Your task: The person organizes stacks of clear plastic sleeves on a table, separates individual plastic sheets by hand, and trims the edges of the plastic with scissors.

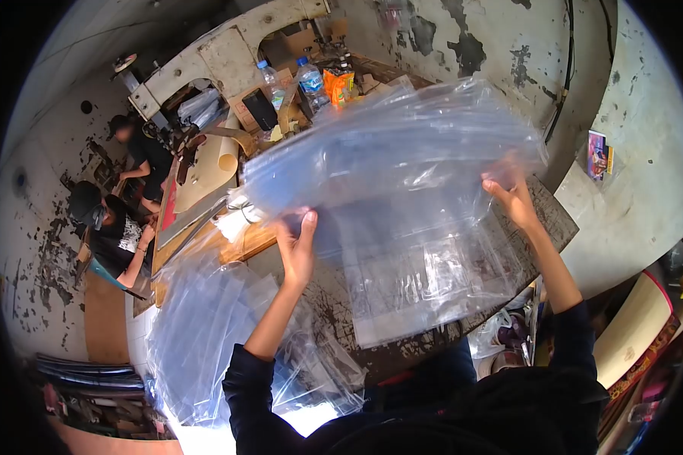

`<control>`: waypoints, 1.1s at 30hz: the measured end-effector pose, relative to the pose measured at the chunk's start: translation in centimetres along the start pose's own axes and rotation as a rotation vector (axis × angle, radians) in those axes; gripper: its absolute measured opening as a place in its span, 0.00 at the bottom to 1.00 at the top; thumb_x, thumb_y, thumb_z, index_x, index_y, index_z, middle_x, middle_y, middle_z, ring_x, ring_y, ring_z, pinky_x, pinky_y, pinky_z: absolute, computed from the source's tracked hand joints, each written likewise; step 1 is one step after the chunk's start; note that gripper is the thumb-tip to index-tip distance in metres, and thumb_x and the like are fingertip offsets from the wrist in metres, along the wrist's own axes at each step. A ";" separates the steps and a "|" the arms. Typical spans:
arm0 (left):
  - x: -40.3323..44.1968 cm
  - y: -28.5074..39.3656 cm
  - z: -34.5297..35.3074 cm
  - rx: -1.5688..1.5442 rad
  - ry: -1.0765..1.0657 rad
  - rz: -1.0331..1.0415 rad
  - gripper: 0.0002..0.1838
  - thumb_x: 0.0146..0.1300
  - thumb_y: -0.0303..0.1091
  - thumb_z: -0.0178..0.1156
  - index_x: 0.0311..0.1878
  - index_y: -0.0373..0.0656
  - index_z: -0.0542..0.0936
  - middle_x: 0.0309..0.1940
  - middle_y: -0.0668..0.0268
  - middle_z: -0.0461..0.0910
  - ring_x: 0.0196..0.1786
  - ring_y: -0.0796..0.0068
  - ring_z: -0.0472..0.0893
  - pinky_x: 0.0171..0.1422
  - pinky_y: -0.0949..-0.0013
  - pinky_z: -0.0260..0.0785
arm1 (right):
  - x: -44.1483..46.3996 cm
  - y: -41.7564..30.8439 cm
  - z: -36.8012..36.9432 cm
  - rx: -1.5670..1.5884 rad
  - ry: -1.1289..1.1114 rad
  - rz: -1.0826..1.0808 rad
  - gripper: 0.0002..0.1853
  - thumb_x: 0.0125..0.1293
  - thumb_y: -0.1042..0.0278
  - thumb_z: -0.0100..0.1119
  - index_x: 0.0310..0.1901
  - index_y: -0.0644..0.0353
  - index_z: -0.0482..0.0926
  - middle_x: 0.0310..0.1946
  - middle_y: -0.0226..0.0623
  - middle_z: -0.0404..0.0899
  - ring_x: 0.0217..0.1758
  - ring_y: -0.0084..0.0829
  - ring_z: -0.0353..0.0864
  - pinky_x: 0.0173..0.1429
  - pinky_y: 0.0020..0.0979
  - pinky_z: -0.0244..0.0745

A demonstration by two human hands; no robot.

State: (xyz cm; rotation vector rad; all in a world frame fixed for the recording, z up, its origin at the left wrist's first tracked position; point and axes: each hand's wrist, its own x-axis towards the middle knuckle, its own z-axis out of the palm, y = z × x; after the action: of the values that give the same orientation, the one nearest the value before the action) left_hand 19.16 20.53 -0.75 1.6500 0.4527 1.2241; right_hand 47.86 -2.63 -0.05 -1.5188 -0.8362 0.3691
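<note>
Between my two hands hangs a stack of clear plastic sheets (402, 163), wide and slightly bluish, held above the worn table (334, 322). My left hand (296, 246) grips its near left edge, thumb up on top and fingers hidden beneath. At the right end my right hand (511, 193) is closed on the same stack, its fingertips a little blurred. Below it, another clear plastic piece (432, 284) lies flat on the table. A heap of clear plastic sheets (205, 341) spreads to the left of my left forearm.
Sewing machines (228, 53) stand at the back left. Beyond the stack are water bottles (310, 78), an orange packet (340, 86) and a dark phone-like object (260, 110). Two people (118, 227) sit working at the left. A rolled sheet (634, 326) leans at the right.
</note>
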 end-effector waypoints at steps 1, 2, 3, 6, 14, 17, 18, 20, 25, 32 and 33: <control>0.9 1.3 0.5 0.002 0.000 0.005 0.25 0.63 0.41 0.56 0.57 0.37 0.65 0.46 0.64 0.71 0.50 0.74 0.69 0.58 0.70 0.59 | 0.9 -0.2 0.0 0.003 0.000 -0.004 0.27 0.54 0.66 0.66 0.54 0.65 0.68 0.50 0.43 0.73 0.54 0.32 0.72 0.57 0.31 0.65; 2.2 2.8 1.2 0.023 -0.019 0.052 0.26 0.63 0.42 0.57 0.58 0.37 0.64 0.47 0.63 0.71 0.50 0.74 0.69 0.58 0.70 0.60 | 2.0 -0.4 -0.1 0.042 0.066 -0.067 0.28 0.54 0.64 0.67 0.54 0.67 0.68 0.49 0.45 0.74 0.53 0.33 0.72 0.57 0.31 0.66; 3.6 4.5 2.0 0.044 -0.036 0.095 0.27 0.63 0.43 0.57 0.59 0.36 0.64 0.47 0.62 0.71 0.50 0.73 0.70 0.58 0.69 0.60 | 3.3 -0.9 -0.2 0.078 0.130 -0.128 0.30 0.54 0.61 0.67 0.54 0.69 0.68 0.47 0.47 0.75 0.52 0.34 0.73 0.56 0.32 0.66; 10.6 7.4 3.0 0.029 -0.124 0.009 0.28 0.65 0.44 0.53 0.60 0.33 0.62 0.51 0.57 0.71 0.53 0.69 0.70 0.60 0.67 0.61 | 9.1 -5.7 -1.6 -0.024 0.155 -0.170 0.33 0.52 0.54 0.66 0.51 0.74 0.70 0.45 0.49 0.76 0.49 0.37 0.75 0.55 0.35 0.68; 25.4 6.3 6.5 -0.247 -0.213 -0.338 0.21 0.69 0.38 0.44 0.57 0.32 0.61 0.47 0.52 0.74 0.40 0.62 0.81 0.43 0.58 0.79 | 29.3 -11.1 -3.6 -0.254 -0.145 -0.103 0.34 0.50 0.50 0.68 0.51 0.70 0.71 0.40 0.44 0.76 0.41 0.34 0.76 0.46 0.33 0.71; 25.3 -2.5 7.5 -0.158 -0.173 -0.511 0.26 0.68 0.42 0.44 0.60 0.28 0.62 0.55 0.48 0.71 0.55 0.57 0.73 0.62 0.58 0.64 | 31.0 -6.7 -1.6 -0.527 -0.317 0.095 0.37 0.52 0.45 0.66 0.55 0.68 0.69 0.50 0.49 0.72 0.49 0.39 0.75 0.51 0.38 0.70; 24.5 -6.3 7.4 -0.147 -0.198 -0.545 0.26 0.68 0.40 0.46 0.59 0.27 0.62 0.56 0.49 0.70 0.54 0.60 0.74 0.61 0.60 0.65 | 30.8 -4.3 -0.6 -0.529 -0.370 0.224 0.39 0.53 0.44 0.64 0.56 0.69 0.68 0.53 0.51 0.70 0.53 0.41 0.72 0.55 0.40 0.68; 23.8 -14.9 5.9 0.070 -0.194 -0.690 0.26 0.65 0.37 0.52 0.60 0.30 0.62 0.53 0.52 0.72 0.49 0.65 0.77 0.54 0.64 0.70 | 30.6 1.6 0.8 -0.532 -0.417 0.371 0.40 0.53 0.42 0.63 0.58 0.69 0.67 0.56 0.53 0.68 0.57 0.44 0.69 0.59 0.43 0.65; 21.8 -12.4 7.0 -0.133 0.000 -0.477 0.20 0.64 0.36 0.51 0.53 0.30 0.66 0.43 0.55 0.75 0.41 0.65 0.79 0.44 0.62 0.75 | 29.6 4.7 0.3 -0.417 -0.329 0.244 0.37 0.56 0.47 0.62 0.58 0.70 0.67 0.58 0.52 0.67 0.61 0.40 0.67 0.62 0.36 0.63; 21.1 -11.5 7.9 -0.010 0.118 -0.575 0.19 0.63 0.39 0.50 0.52 0.34 0.70 0.40 0.60 0.77 0.41 0.69 0.79 0.43 0.65 0.75 | 30.4 4.5 0.9 -0.427 -0.296 0.382 0.39 0.58 0.42 0.58 0.59 0.69 0.64 0.56 0.48 0.67 0.54 0.34 0.72 0.54 0.35 0.70; 20.8 -11.1 8.0 -0.068 0.146 -0.576 0.19 0.63 0.41 0.50 0.51 0.36 0.70 0.39 0.61 0.77 0.40 0.69 0.79 0.44 0.65 0.74 | 29.5 3.8 1.1 -0.359 -0.317 0.434 0.42 0.58 0.37 0.55 0.60 0.68 0.63 0.57 0.48 0.66 0.55 0.35 0.72 0.55 0.37 0.70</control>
State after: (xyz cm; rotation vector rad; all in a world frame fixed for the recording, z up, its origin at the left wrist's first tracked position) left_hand 37.67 37.25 0.12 1.2496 0.8954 0.9117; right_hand 68.26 18.74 3.48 -2.0163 -0.8434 0.8302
